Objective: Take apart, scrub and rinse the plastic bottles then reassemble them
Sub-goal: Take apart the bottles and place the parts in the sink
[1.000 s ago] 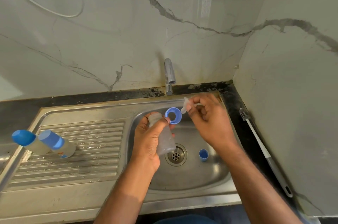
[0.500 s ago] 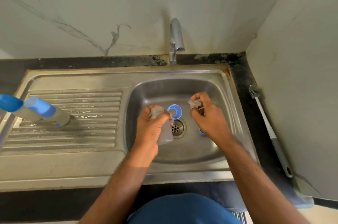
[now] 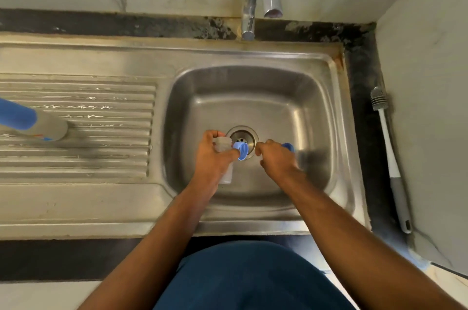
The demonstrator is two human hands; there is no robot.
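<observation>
Clear uncapped bottle (image 3: 224, 151) with blue ring (image 3: 241, 150) over the drain.

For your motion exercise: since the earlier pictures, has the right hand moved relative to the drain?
Yes. The right hand has dropped from up near the tap to just right of the drain, low in the sink.

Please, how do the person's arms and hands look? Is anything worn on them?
Both forearms are bare to the frame's edge: no sleeves show. The left hand and right hand wear no gloves, and no watch, bracelet or ring is visible. Motion blur hides finer detail.
</observation>
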